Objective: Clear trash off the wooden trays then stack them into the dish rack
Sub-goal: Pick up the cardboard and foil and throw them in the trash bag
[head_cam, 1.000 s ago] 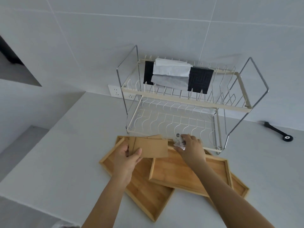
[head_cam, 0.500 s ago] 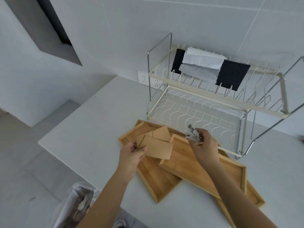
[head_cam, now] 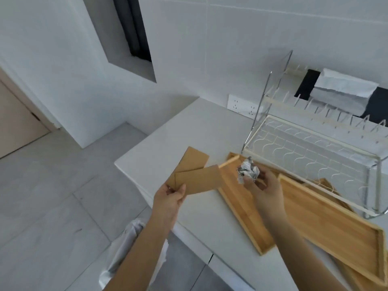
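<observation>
My left hand (head_cam: 170, 199) grips two flat brown cardboard pieces (head_cam: 194, 172) by their lower corner and holds them up over the counter's left corner. My right hand (head_cam: 263, 191) pinches a crumpled foil ball (head_cam: 247, 172) above the wooden trays. Three wooden trays (head_cam: 327, 223) lie overlapped on the white counter, the top one long and angled to the lower right. Behind them at the right stands the two-tier wire dish rack (head_cam: 310, 148); its lower shelf holds nothing.
Black and white cloths (head_cam: 344, 91) hang over the rack's upper tier. A bin lined with a white bag (head_cam: 128, 246) stands on the floor below the counter edge (head_cam: 134, 177), under my left forearm. A wall socket (head_cam: 241, 105) sits behind the rack.
My view has swung left and down, bringing the bin into sight. My left hand has carried the cardboard off the trays to the left; my right hand has lifted the foil ball slightly.
</observation>
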